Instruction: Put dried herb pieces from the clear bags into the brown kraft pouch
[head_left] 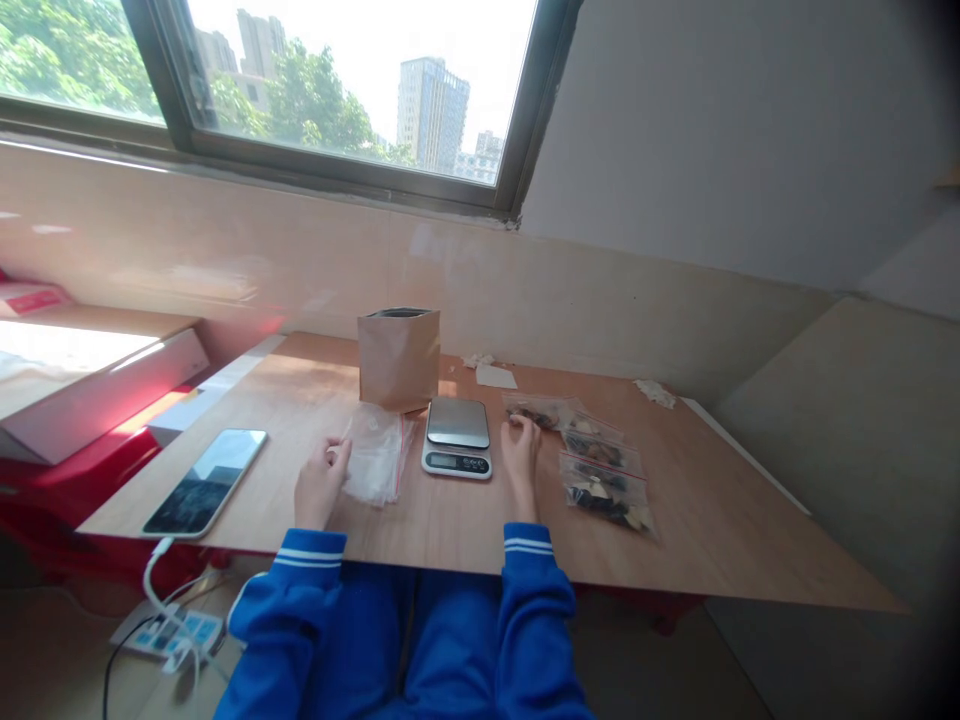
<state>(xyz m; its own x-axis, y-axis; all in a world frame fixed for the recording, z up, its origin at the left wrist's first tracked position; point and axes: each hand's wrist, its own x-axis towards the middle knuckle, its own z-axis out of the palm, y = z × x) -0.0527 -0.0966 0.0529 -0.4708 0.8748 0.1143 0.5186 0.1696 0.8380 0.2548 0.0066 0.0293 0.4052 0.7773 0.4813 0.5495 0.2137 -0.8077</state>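
Note:
My left hand rests on the wooden table with its fingers loosely curled. It lies beside a stack of clear zip bags, its thumb close to their left edge, and nothing shows in its fingers. Between my hands stands a white kitchen scale with a bare metal plate; its display is too small to read. My right hand is curled on the table just right of the scale, nearest to a filled zip bag. Another filled zip bag, holding dark and pale dried pieces, lies nearer the table's front edge.
Behind the scale stands an open brown paper pouch. A phone lies at the left, its cable running down to a power strip. White paper and crumpled tissue lie toward the back.

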